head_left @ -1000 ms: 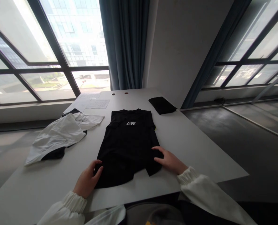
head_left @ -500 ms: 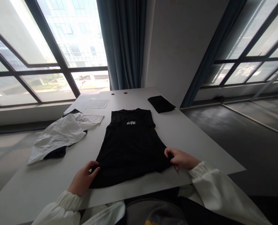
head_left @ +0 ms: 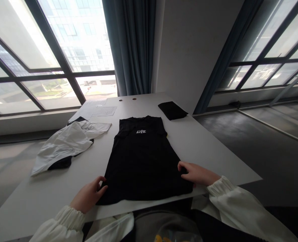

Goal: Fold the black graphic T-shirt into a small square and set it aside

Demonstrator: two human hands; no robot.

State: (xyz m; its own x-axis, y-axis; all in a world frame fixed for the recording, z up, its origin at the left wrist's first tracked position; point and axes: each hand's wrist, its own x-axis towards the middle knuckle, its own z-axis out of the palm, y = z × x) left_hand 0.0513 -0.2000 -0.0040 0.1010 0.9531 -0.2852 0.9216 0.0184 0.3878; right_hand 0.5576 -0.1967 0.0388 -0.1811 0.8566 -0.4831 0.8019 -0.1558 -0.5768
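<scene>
A black T-shirt (head_left: 142, 158) with small white lettering on the chest lies flat on the white table (head_left: 204, 144), collar away from me and sleeves folded under. My left hand (head_left: 87, 196) pinches the shirt's near left hem corner. My right hand (head_left: 195, 173) grips the near right hem corner, fingers curled on the fabric. Both wrists wear white elastic cuffs.
A heap of white and black clothing (head_left: 65, 144) lies on the table's left part. A folded black garment (head_left: 172, 110) sits at the far right. Sheets of paper (head_left: 102, 110) lie at the far end, before a blue curtain (head_left: 131, 47) and large windows.
My right hand slid from the shirt's lower middle out to the right hem corner and spread the bunched fabric flat. My left hand kept its hold on the left corner and drew slightly nearer.
</scene>
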